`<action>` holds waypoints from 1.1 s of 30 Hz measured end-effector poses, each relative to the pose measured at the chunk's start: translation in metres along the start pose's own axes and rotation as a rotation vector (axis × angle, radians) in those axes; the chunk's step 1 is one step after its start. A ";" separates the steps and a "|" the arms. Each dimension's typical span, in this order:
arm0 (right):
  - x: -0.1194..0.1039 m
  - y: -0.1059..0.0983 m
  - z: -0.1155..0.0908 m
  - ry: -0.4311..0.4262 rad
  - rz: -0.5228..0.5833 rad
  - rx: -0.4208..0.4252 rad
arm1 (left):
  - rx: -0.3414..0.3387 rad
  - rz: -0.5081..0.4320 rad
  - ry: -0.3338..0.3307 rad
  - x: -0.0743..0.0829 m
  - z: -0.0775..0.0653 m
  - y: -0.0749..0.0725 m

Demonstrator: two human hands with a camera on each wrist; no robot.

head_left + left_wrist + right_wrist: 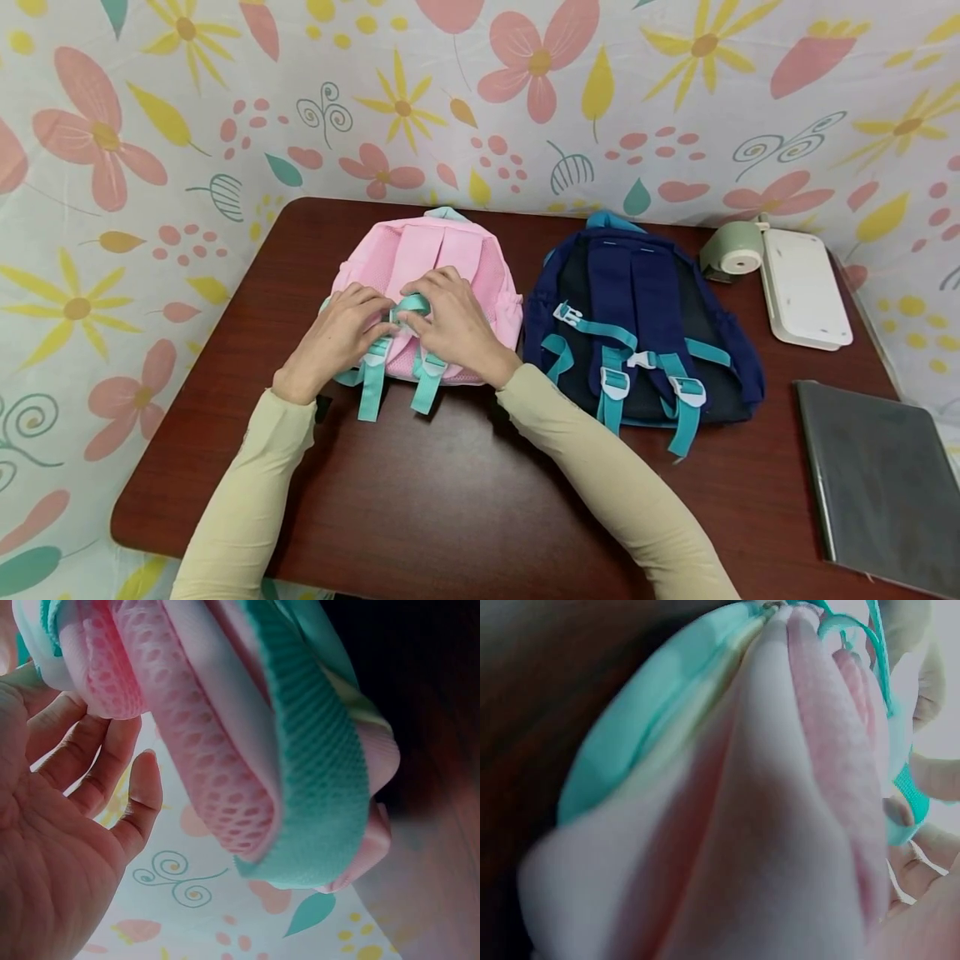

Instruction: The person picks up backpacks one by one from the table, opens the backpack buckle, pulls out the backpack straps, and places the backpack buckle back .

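A small pink backpack (418, 243) lies on the table with its shoulder straps facing up and teal webbing ends (372, 392) hanging toward the front. Over its middle, both hands work at the teal chest strap (417, 306). My left hand (339, 333) pinches the strap's pale buckle (393, 316) between thumb and fingers, partly hiding it. From the other side my right hand (453, 321) grips the looped webbing. The left wrist view shows pink mesh padding (202, 750) beside the fingers; in the right wrist view, fingertips meet teal webbing (911, 791).
To the right lies a navy backpack (738, 350) with teal straps and white buckles. Beyond it are a green device with a round front (731, 250) and a white flat case (806, 287). A dark folder (881, 483) lies at the right edge of the brown table (450, 500).
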State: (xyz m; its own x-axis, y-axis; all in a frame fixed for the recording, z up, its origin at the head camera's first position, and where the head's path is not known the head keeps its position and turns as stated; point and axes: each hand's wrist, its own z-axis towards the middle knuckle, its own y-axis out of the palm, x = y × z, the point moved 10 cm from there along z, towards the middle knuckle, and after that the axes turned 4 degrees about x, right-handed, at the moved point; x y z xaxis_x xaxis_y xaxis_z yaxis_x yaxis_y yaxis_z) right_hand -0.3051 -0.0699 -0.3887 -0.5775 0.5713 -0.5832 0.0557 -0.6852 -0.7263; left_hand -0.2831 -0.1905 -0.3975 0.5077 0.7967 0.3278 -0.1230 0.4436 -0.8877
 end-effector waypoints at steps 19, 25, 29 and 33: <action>-0.003 -0.006 0.000 -0.017 0.014 0.035 | 0.009 0.021 0.028 0.006 0.001 -0.002; 0.002 -0.017 0.001 0.037 0.237 0.105 | 0.026 -0.041 0.014 0.002 0.001 -0.002; 0.008 -0.018 0.000 0.084 0.287 0.099 | 0.023 -0.133 -0.032 -0.005 0.000 0.000; 0.013 -0.002 0.001 0.119 0.188 -0.021 | -0.001 -0.223 -0.129 -0.014 -0.004 0.002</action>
State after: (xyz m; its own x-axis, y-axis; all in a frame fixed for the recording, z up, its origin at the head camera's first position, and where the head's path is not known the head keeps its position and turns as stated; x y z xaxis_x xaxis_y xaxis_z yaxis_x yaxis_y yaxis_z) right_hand -0.3133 -0.0613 -0.3942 -0.4554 0.4845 -0.7469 0.1708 -0.7758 -0.6074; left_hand -0.2870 -0.2019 -0.4050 0.4090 0.7253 0.5537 -0.0191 0.6135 -0.7895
